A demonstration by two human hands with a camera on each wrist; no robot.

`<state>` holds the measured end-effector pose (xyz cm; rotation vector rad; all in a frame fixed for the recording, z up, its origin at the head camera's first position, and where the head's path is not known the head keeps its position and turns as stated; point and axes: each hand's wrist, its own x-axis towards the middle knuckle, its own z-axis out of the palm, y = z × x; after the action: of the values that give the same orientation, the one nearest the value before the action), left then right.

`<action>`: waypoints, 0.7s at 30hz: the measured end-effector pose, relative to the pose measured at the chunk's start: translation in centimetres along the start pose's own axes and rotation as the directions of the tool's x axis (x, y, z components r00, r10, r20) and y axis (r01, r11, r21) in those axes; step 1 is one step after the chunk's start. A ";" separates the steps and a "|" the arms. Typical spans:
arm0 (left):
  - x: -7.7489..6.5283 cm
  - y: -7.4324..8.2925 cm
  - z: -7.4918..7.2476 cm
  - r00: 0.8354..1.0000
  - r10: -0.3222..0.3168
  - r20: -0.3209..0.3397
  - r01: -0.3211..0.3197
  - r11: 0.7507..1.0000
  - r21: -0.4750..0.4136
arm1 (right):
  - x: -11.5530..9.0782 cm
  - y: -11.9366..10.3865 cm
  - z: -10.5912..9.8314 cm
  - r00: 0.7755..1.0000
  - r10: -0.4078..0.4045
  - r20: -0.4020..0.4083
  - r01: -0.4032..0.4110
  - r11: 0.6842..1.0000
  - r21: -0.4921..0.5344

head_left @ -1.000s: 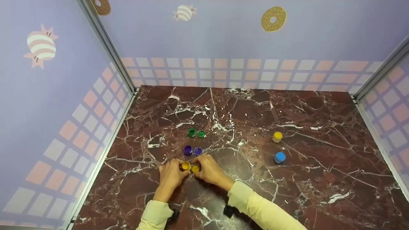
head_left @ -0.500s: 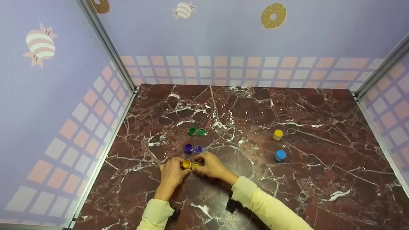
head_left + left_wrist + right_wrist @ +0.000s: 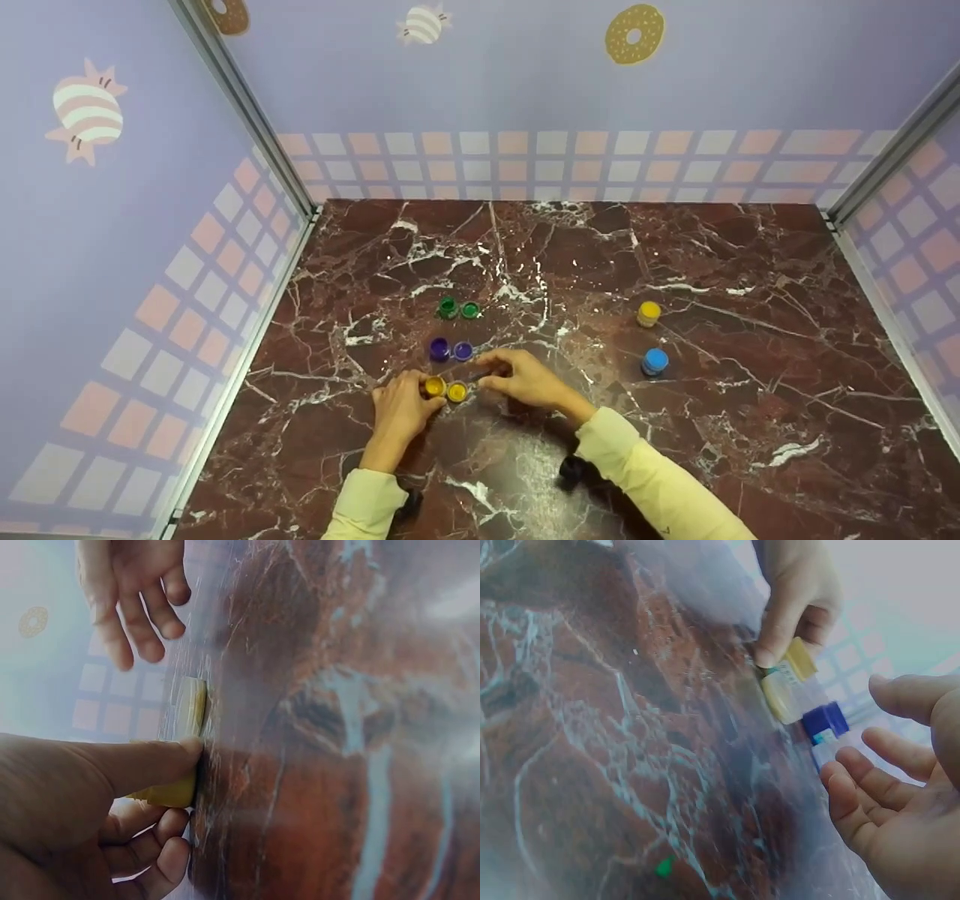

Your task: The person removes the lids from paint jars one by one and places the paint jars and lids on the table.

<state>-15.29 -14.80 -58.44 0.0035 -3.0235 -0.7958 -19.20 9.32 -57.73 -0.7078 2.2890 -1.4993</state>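
My left hand [image 3: 403, 405] pinches a small open paint pot [image 3: 435, 386] with yellow paint between thumb and fingers, on the marbled table. Just right of it lies the pot's lid [image 3: 457, 391], inner side up and smeared yellow. In the left wrist view the thumb lies across the yellow pot [image 3: 176, 793], and the lid [image 3: 193, 701] shows beyond it. My right hand [image 3: 525, 379] is apart from the lid, to its right, with fingers loosely bent and nothing between them. The right wrist view shows its spread fingers near a purple pot [image 3: 826, 720].
Behind the hands stand an open purple paint pot [image 3: 439, 349] and an open green one [image 3: 448, 307], their lids [image 3: 463, 351] to the right. Farther right are closed pots, one yellow-topped [image 3: 649, 314], one blue-topped [image 3: 655, 362]. Patterned walls [image 3: 480, 82] bound the table's back and sides.
My right hand has let go of the yellow lid and moved off to the right, leaving it flat on the table. The left hand keeps its grip on the yellow pot.
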 end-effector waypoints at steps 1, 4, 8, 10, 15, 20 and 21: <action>0.0 0.0 0.0 1.000 -0.002 0.002 0.002 1.000 0.002 | -0.2 0.0 -0.2 1.000 -0.008 -0.006 0.008 1.000 -0.004; -0.2 0.0 0.0 1.000 -0.004 0.007 0.004 1.000 0.002 | -1.0 0.1 -0.9 1.000 -0.011 -0.024 0.011 1.000 -0.020; -0.1 -0.1 0.0 1.000 0.008 -0.005 -0.008 1.000 0.001 | -2.0 -0.1 -2.3 0.998 -0.011 -0.061 0.009 0.999 -0.039; -0.1 -0.1 0.0 1.000 0.015 -0.008 -0.015 1.000 0.001 | -2.6 -0.2 -3.0 0.996 -0.028 -0.080 0.024 0.998 -0.057; 0.0 -0.1 -0.1 1.000 0.010 0.000 -0.010 1.000 -0.003 | -3.9 -0.6 -5.0 0.991 -0.076 -0.106 0.065 0.992 -0.108; -0.1 -0.1 -0.1 1.000 0.008 0.001 -0.008 1.000 -0.009 | -5.4 -0.5 -6.5 0.986 -0.062 -0.154 0.041 0.990 -0.137; -0.1 -0.1 -0.1 1.000 0.010 0.001 -0.010 1.000 -0.011 | -5.7 -0.4 -6.8 0.984 -0.060 -0.166 0.036 0.989 -0.140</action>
<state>-15.22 -14.93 -58.45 -0.0117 -3.0175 -0.8121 -17.86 17.59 -54.63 -0.7005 2.5393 -1.4870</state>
